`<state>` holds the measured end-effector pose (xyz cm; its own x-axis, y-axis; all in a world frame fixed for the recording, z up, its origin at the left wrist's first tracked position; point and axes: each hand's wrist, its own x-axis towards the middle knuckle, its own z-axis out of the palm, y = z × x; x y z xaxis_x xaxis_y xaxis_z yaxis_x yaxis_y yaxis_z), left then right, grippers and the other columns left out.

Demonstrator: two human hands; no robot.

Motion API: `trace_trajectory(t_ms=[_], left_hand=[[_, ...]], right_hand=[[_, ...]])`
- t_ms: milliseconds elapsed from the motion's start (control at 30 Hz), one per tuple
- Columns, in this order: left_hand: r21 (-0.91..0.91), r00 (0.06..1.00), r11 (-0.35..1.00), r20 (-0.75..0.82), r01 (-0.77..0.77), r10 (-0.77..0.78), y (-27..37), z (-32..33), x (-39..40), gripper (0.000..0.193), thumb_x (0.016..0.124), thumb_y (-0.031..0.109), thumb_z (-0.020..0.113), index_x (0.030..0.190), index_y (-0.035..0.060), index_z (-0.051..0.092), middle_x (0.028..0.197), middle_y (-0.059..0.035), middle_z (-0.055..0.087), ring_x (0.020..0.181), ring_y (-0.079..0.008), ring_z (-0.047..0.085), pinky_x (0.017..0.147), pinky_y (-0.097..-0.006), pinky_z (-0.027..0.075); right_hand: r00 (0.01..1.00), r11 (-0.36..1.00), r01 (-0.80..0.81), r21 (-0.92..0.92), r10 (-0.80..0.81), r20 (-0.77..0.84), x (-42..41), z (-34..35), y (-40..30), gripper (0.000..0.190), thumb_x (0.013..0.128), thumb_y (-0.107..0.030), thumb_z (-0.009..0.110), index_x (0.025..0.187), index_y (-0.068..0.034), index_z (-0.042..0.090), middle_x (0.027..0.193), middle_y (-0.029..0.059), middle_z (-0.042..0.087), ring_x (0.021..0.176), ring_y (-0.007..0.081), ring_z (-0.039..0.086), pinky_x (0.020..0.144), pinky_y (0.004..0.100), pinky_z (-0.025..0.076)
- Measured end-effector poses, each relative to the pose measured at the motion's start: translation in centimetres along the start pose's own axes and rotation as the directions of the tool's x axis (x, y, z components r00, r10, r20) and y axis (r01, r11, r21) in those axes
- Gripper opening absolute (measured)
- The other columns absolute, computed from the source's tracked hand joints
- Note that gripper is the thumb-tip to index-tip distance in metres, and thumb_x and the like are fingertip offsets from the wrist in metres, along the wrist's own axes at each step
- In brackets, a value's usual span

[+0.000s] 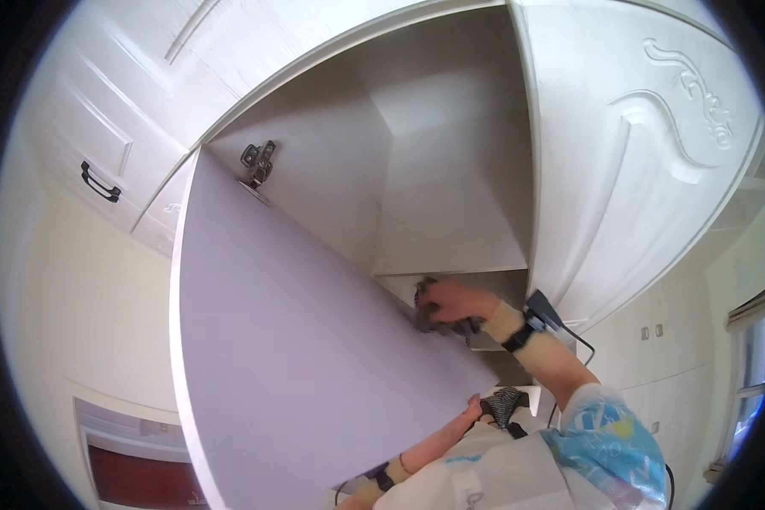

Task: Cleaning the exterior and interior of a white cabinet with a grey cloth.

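Observation:
My right hand (457,302) reaches into the open wardrobe, its fingers curled over a dark grey cloth (428,320). The cloth is blurred and is beside the hinge-side edge of the open door (306,319), under a shelf (449,271); whether it touches the door or the side wall behind it I cannot tell. Lower down, my left hand (473,407) is near the bottom of the door, in front of my body. Its fingers are mostly hidden, so its grip does not show. The door's inner face is plain pale lilac.
A metal hinge (258,164) joins the door to the wardrobe's side wall. To the right stands a white door panel (612,127) with carved relief. A cable (580,338) hangs from the device on my right wrist. Far right is a window (752,382).

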<state>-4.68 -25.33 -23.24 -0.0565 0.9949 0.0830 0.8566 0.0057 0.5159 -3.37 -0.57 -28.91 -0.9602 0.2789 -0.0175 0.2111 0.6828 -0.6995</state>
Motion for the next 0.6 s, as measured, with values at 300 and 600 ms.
trace_trajectory(t_ms=[300,600], left_hand=[[0.112,0.955,0.993,-0.286,-0.05,0.08,1.7,2.6,3.9,0.029,0.071,0.031,0.074,0.081,0.005,0.065,0.077,-0.0113,0.064,0.067,-0.0325,0.061,0.06,-0.0407,0.049],[0.1,0.96,0.965,-0.122,-0.242,0.253,5.4,0.8,7.1,0.03,0.077,0.022,0.07,0.091,0.001,0.055,0.081,-0.0153,0.057,0.075,-0.035,0.061,0.064,-0.0437,0.051]], right_hand=[[0.986,0.873,-0.158,0.462,0.119,0.113,-18.0,0.8,0.4,0.045,0.076,-0.023,0.063,0.12,-0.011,0.06,0.111,0.0186,0.061,0.104,0.0311,0.056,0.091,0.0333,0.043],[0.926,0.8,-0.239,0.55,0.358,-0.117,-20.4,3.3,0.9,0.057,0.083,-0.024,0.059,0.131,0.003,0.044,0.123,0.0222,0.055,0.116,0.0303,0.051,0.099,0.0319,0.037]])
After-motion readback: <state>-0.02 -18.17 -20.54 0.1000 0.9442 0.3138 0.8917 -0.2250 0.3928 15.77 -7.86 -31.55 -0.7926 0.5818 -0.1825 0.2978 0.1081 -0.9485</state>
